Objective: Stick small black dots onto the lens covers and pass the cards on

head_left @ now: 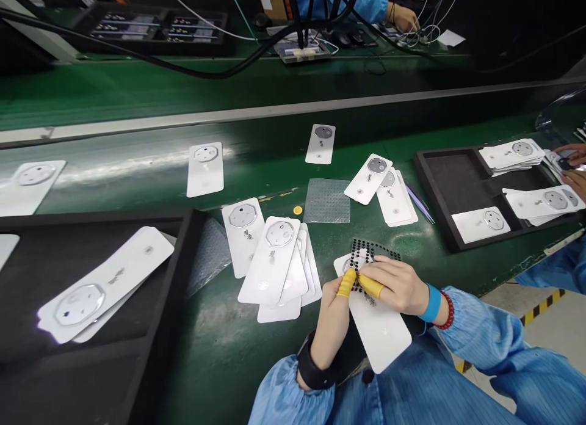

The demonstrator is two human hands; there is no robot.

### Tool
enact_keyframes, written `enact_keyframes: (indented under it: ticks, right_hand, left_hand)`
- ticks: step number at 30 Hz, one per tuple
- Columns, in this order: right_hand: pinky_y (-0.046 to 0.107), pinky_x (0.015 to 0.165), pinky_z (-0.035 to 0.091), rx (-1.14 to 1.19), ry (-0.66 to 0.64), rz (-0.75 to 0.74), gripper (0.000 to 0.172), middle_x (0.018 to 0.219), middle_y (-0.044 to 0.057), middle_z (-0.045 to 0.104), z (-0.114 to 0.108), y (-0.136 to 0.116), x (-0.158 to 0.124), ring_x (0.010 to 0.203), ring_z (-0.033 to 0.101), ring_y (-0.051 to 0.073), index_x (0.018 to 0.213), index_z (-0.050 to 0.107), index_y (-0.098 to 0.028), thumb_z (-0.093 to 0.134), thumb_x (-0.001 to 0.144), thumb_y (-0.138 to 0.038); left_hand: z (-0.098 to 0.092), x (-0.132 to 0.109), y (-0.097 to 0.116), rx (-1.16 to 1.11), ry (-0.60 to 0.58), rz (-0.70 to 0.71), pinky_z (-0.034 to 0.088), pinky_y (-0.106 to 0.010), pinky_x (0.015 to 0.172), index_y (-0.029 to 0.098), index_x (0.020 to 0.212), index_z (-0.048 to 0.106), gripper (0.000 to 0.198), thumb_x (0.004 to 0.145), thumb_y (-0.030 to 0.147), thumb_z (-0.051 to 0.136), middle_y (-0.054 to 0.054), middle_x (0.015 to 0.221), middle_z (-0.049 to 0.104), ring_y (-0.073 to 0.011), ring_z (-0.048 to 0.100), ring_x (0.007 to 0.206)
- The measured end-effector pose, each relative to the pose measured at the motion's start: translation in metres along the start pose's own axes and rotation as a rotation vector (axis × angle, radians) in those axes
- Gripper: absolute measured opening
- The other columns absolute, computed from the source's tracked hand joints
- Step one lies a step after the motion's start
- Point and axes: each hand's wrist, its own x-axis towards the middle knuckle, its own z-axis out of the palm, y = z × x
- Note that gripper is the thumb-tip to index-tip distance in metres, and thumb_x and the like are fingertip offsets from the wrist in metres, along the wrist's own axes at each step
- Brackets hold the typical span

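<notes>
My left hand (336,309), with a yellow finger cot on its thumb, pinches the near edge of a clear sheet of black round stickers (387,251). Its other fingers are hidden beneath. From the other side, my right hand (399,284) closes on the same sheet, a yellow cot on its thumb, the tips almost meeting. Under both hands lies a white phone back cover (384,339), tilted, its round camera area partly covered by the sheet. Left of my hands, several similar covers (270,266) overlap on the green bench.
A black tray (183,254) with covers stands at the left; another divided tray (433,196) holds stacks at the right. Purple tweezers (419,203), bubble wrap (327,200) and a yellow disc (298,210) lie on the bench. Black cables (220,75) hang across. Co-workers' hands show beyond and right.
</notes>
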Motion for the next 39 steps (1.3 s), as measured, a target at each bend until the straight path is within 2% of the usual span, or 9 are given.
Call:
enact_keyframes:
  ticks: [4,8,11,15,20,26,29,35,39]
  right_hand:
    - [0.035,0.079,0.064,0.142,0.039,0.113,0.016,0.098,0.015,0.074,0.006,0.01,-0.004,0.089,0.072,0.021,0.101,0.067,-0.012,0.052,0.097,-0.014]
    - [0.031,0.081,0.064,0.205,0.075,0.213,0.02,0.105,0.014,0.072,0.009,0.008,-0.01,0.097,0.072,0.02,0.114,0.064,-0.013,0.054,0.097,-0.014]
    - [0.033,0.081,0.064,0.243,0.068,0.268,0.02,0.105,0.013,0.071,0.01,0.004,-0.011,0.097,0.071,0.02,0.115,0.063,-0.015,0.053,0.097,-0.015]
    - [0.031,0.076,0.062,0.3,0.007,0.312,0.011,0.097,0.01,0.069,0.01,0.004,-0.005,0.088,0.068,0.018,0.106,0.061,-0.017,0.053,0.098,-0.019]
    - [0.035,0.075,0.06,0.321,-0.023,0.28,0.007,0.094,0.011,0.065,0.015,0.009,-0.005,0.086,0.064,0.02,0.1,0.057,-0.018,0.05,0.099,-0.02]
    - [0.034,0.08,0.06,0.341,0.129,0.314,0.011,0.099,0.011,0.067,0.02,0.007,-0.012,0.092,0.067,0.019,0.109,0.057,-0.017,0.053,0.099,-0.018]
    - [0.035,0.081,0.061,0.331,0.141,0.291,0.014,0.102,0.012,0.068,0.016,0.005,-0.011,0.094,0.068,0.019,0.11,0.06,-0.017,0.055,0.097,-0.015]
    - [0.04,0.083,0.062,0.14,-0.005,0.083,0.017,0.097,0.017,0.068,0.01,0.01,-0.004,0.098,0.066,0.024,0.103,0.061,-0.009,0.046,0.097,-0.005]
    - [0.04,0.077,0.064,0.094,-0.071,0.037,0.018,0.098,0.017,0.068,0.017,0.017,-0.007,0.097,0.067,0.025,0.102,0.06,-0.01,0.042,0.097,-0.007]
  left_hand:
    - [0.005,0.002,0.009,0.03,-0.009,-0.006,0.031,-0.024,0.049,0.016,0.055,0.057,0.036,0.07,0.045,0.07,0.003,0.053,0.049,-0.0105,0.037,0.051]
    - [0.007,0.001,0.019,0.063,-0.04,-0.006,0.029,-0.024,0.046,0.016,0.054,0.056,0.038,0.07,0.048,0.07,0.003,0.05,0.047,-0.0103,0.036,0.049]
    - [0.006,0.0,0.019,0.095,-0.044,0.0,0.029,-0.024,0.046,0.017,0.054,0.057,0.038,0.069,0.05,0.069,0.003,0.05,0.048,-0.0112,0.037,0.05]
    - [0.005,0.0,0.016,0.132,-0.04,0.017,0.027,-0.025,0.047,0.017,0.049,0.054,0.04,0.069,0.049,0.068,0.002,0.048,0.047,-0.0115,0.035,0.051]
    - [0.004,0.002,0.014,0.126,-0.033,0.02,0.028,-0.025,0.048,0.017,0.05,0.056,0.04,0.069,0.05,0.068,0.003,0.048,0.048,-0.0114,0.036,0.051]
    - [0.003,0.002,0.012,0.063,-0.048,-0.002,0.03,-0.025,0.049,0.016,0.058,0.059,0.036,0.071,0.048,0.068,0.003,0.051,0.048,-0.011,0.037,0.051]
    - [0.003,0.001,0.012,0.05,-0.053,-0.01,0.028,-0.025,0.049,0.016,0.057,0.058,0.034,0.071,0.045,0.068,0.004,0.052,0.047,-0.0105,0.035,0.051]
    - [0.0,0.005,0.007,0.026,-0.009,-0.012,0.029,-0.025,0.05,0.016,0.053,0.055,0.026,0.066,0.036,0.066,0.005,0.052,0.044,-0.0101,0.034,0.053]
    - [-0.001,0.008,-0.006,0.011,0.013,-0.038,0.03,-0.024,0.049,0.016,0.054,0.056,0.026,0.066,0.036,0.067,0.005,0.051,0.045,-0.0098,0.036,0.051]
